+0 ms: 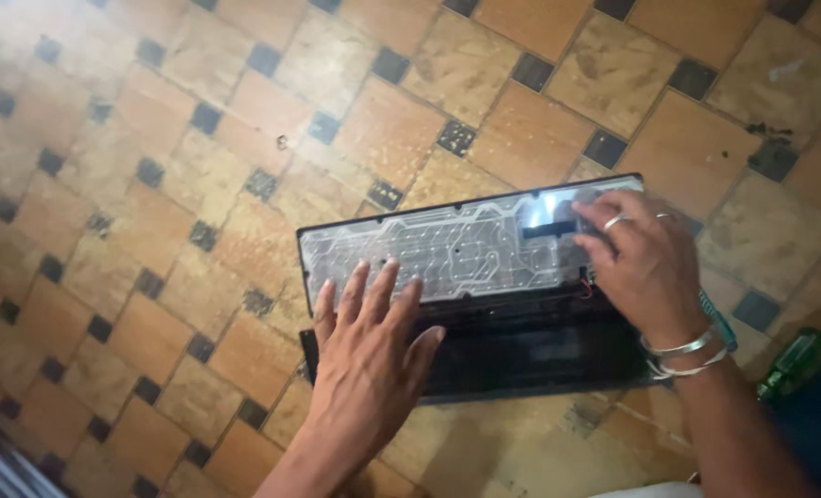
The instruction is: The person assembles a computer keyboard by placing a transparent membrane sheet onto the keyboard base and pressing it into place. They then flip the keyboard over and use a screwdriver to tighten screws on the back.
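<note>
Opened black plastic keyboard housing (521, 360) lies flat on the tan-and-dark tiled floor (152, 231), with a clear flexible membrane sheet printed with circuit traces (457, 249) laid across its upper half.

Left hand (369, 346): fingers spread and released, flat, pressing on the membrane's lower edge and the housing. Nothing gripped.

Right hand (636, 263): fingers bent down onto the sheet's right end, beside a small black strip (549, 229); I cannot tell whether they pinch anything.

Handling, as judged: the sheet looks thin, light, floppy and slick, easily creased or torn; best lifted by its edges with both hands. The housing looks rigid and light; take it by the long sides.

Containers: a green bottle (791, 361) at the right edge, contents not readable.
</note>
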